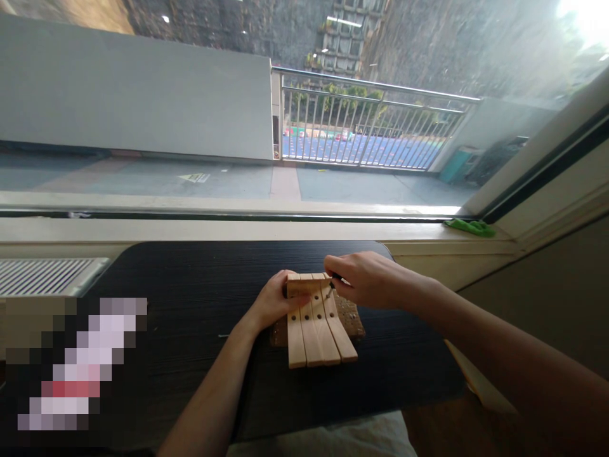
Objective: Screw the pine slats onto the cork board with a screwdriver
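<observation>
A small piece made of several pale wooden slats [320, 339], with dark round holes across it, sits above the dark table. Fingers of my left hand [269, 298] are closed around its left edge, the thumb lying over the slats. My right hand [364, 274] is closed on a screwdriver [330, 291] with a dark handle and thin metal shaft. The shaft points down at the upper right of the slats, near a hole; whether its tip sits in a screw is too small to tell. Beneath the slats lies a brown textured board [351, 317], partly hidden.
The black table [190, 285] stands against a pale window sill [238, 231]. A green cloth [470, 227] lies on the sill at right. A white slatted vent [42, 276] is at left, with a pixelated patch below it. Beyond the glass is a railing [361, 120].
</observation>
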`<state>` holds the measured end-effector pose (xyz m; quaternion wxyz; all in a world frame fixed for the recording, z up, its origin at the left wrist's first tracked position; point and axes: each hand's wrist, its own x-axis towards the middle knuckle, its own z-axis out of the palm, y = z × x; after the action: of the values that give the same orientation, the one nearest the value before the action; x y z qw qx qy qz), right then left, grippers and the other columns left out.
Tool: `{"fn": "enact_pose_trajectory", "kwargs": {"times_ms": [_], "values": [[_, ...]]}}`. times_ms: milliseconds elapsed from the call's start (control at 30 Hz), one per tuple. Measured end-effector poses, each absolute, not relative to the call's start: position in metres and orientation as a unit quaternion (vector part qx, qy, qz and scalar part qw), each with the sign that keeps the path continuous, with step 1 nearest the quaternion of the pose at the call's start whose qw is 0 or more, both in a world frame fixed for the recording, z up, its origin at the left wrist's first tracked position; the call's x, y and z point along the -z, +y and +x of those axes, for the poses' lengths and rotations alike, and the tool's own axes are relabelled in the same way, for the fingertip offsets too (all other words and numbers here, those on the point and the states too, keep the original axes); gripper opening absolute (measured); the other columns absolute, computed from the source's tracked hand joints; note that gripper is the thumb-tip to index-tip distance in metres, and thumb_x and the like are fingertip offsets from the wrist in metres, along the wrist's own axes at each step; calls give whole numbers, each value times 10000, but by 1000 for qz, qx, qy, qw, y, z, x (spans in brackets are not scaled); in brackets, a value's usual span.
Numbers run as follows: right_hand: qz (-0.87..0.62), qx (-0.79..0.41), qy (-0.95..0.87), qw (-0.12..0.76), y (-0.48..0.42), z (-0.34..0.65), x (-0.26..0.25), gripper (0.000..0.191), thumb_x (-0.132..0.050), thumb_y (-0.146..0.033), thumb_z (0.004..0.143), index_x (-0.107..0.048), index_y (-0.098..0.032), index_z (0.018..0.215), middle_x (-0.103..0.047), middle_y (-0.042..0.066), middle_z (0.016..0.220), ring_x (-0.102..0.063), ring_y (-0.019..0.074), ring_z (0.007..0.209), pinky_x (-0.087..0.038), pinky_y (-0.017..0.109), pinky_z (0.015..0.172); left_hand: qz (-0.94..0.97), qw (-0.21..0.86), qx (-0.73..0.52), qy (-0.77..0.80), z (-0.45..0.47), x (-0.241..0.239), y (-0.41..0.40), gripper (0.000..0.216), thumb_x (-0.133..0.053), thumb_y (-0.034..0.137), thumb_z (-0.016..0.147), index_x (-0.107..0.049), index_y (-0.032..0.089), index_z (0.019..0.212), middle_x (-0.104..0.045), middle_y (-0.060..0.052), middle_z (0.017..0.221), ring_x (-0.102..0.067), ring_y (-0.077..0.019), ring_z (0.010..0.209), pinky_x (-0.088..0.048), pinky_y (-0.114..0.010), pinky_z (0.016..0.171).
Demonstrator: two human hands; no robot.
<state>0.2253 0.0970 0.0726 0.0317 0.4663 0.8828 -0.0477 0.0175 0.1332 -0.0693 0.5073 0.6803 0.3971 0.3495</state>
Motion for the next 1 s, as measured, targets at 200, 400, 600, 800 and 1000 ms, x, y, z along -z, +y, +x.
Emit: {"fn": "enact_pose_trajectory", "kwargs": {"times_ms": [200, 400, 600, 800, 1000], "values": [[472, 38, 880, 36, 96, 225, -73, 147, -429, -257, 903, -562, -195, 914, -639, 33, 699, -300, 116, 513, -135, 324, 538, 687, 496, -344, 404, 17, 69, 134, 348, -767, 371, 684, -586, 168, 901, -622, -31, 861, -592, -186, 785, -487, -293, 665], [469, 20, 882, 41, 97, 224, -73, 167, -422, -261, 909, -574, -193, 900, -606, 23, 652, -265, 114, 496, -129, 331, 542, 679, 506, -344, 405, 17, 69, 132, 346, -776, 364, 681, -575, 174, 889, -615, -17, 838, -582, -174, 765, -472, -282, 658], [483, 28, 874, 48, 98, 224, -75, 193, -421, -291, 926, -588, -198, 906, -575, 11, 620, -205, 112, 487, -134, 325, 533, 673, 514, -348, 402, 17, 72, 133, 379, -789, 383, 677, -578, 180, 918, -608, -10, 836, -574, -174, 771, -467, -283, 670], [491, 21, 869, 56, 98, 223, -77, 229, -412, -304, 944, -607, -189, 911, -582, 19, 624, -210, 106, 480, -139, 324, 532, 676, 510, -351, 398, 16, 78, 135, 412, -792, 376, 678, -574, 177, 964, -601, -19, 875, -581, -184, 807, -481, -294, 692], [504, 9, 861, 62, 98, 224, -75, 256, -423, -332, 945, -627, -179, 923, -620, 41, 643, -312, 111, 472, -150, 317, 529, 671, 510, -366, 394, 17, 78, 135, 476, -797, 360, 667, -569, 170, 1039, -591, -46, 1003, -588, -191, 877, -500, -306, 736]]}}
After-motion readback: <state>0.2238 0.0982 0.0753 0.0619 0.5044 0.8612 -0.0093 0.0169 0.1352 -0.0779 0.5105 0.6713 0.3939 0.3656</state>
